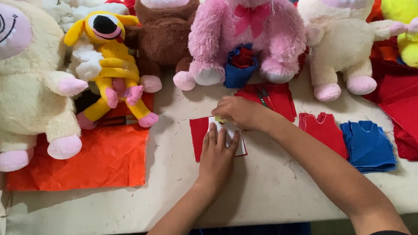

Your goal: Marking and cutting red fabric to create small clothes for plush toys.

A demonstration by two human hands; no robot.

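Pressing flat with fingers spread, the left hand [217, 154] pins a white paper pattern [232, 136] onto red cloth [200, 136] mid-bench; the right hand [241, 112], curled on something small and yellowish, touches the pattern's far edge.

Left hand [217, 154] covers most of the white card [236, 143] — small yellow-green thing under the right hand [239, 112] too hidden to identify.

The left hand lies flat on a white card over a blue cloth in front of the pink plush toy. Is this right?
Not quite. In the head view the left hand presses the white card onto a red cloth, not a blue one. The pink plush toy does sit behind it.
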